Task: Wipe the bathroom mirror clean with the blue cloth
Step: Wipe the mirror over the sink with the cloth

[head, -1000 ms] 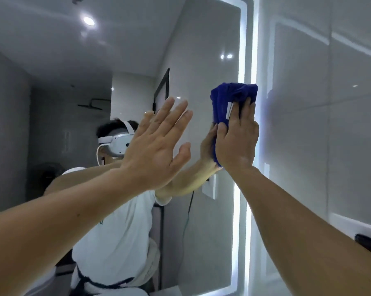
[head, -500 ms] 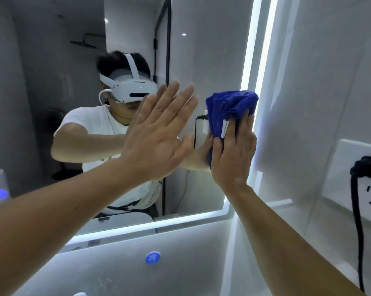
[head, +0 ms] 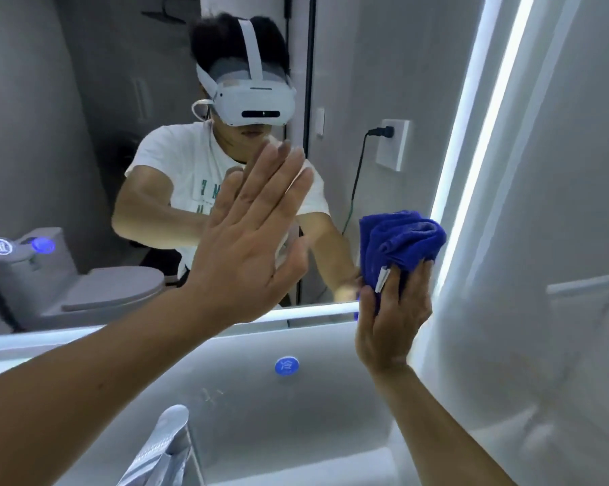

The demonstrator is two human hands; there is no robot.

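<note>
Pressing the blue cloth (head: 399,236) flat against the mirror (head: 68,135), the right hand (head: 390,320) lies with its back to the camera, fingers straight and close together over the lower half of the bunched fabric. Cloth bulges above the fingertips; a small white tag (head: 382,279) sticks out beside the index finger. Cloth sits at the mirror's lower right corner, touching the glass, with the lit edge strip (head: 471,135) just right of the hand. Left hand (head: 250,247) is raised to the left of the right hand, palm toward the glass, fingers extended and nearly together, thumb out; contact with the glass cannot be told. Below both hands: white basin (head: 296,415), a round blue sticker (head: 286,365) under the mirror's bottom edge, and a chrome tap (head: 162,447) beneath the left forearm.
</note>
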